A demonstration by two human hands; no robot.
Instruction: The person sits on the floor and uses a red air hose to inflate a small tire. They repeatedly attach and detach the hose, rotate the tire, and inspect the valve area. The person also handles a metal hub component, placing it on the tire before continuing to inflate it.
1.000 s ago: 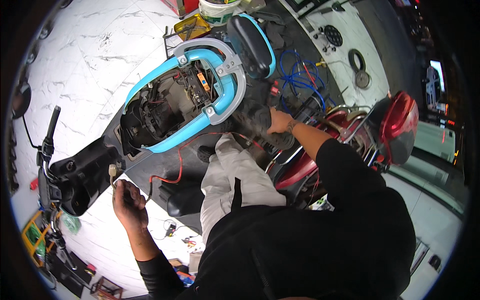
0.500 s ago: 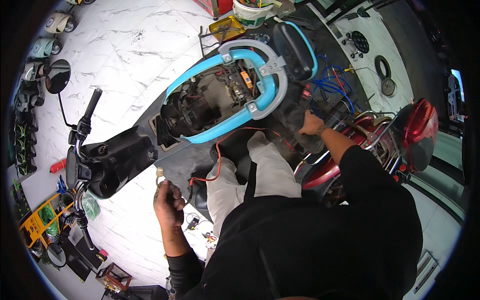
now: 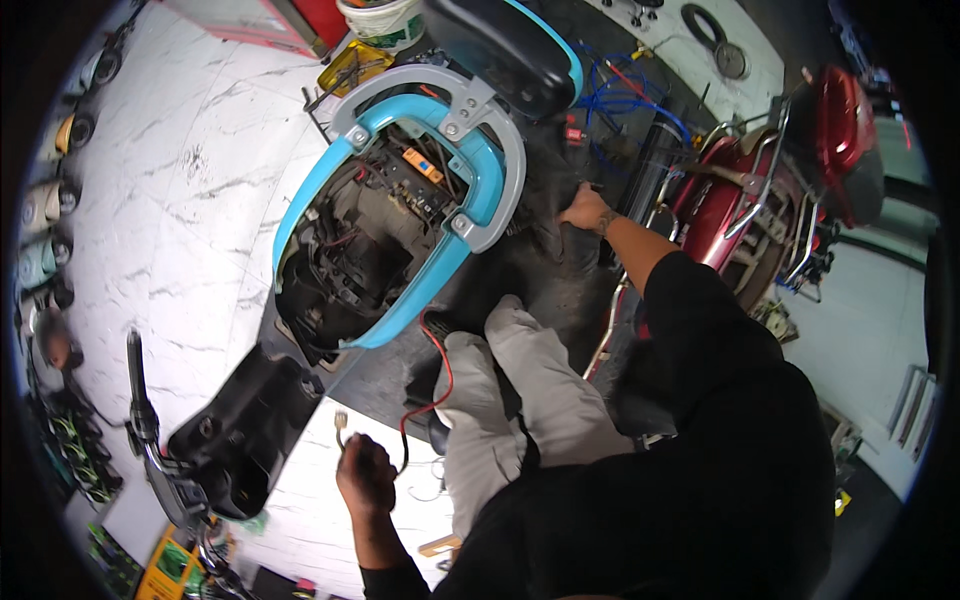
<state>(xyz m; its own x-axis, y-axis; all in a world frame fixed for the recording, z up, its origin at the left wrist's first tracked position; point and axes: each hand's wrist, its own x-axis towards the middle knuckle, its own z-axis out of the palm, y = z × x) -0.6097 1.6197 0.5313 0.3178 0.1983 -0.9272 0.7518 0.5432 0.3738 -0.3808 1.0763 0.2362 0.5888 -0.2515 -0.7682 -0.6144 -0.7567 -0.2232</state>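
My left hand (image 3: 366, 474) is closed around a cable, low and left of my legs. A pale plug connector (image 3: 341, 420) sticks out above the fist. From its lower side runs a red and black cable (image 3: 447, 375), which curves up toward the open body of a light-blue scooter (image 3: 400, 317). My right hand (image 3: 585, 208) reaches forward to dark material behind the scooter's grey rear rail (image 3: 511, 160). Its fingertips are blurred against the dark background, so whether it grips anything is unclear. Inside the scooter's body, wiring and an orange part (image 3: 422, 165) are exposed.
The scooter's black seat (image 3: 500, 55) is tipped up at its rear. To the right stands a red motorcycle (image 3: 710, 205). Blue hose (image 3: 610, 95) lies coiled on dark flooring. A white bucket (image 3: 385, 22) and a yellow tray (image 3: 355, 65) stand beyond the scooter.
My view has turned, so the scooter appears lower and further left. My left hand keeps its hold on the cable. My right hand stays extended near the scooter's rear.
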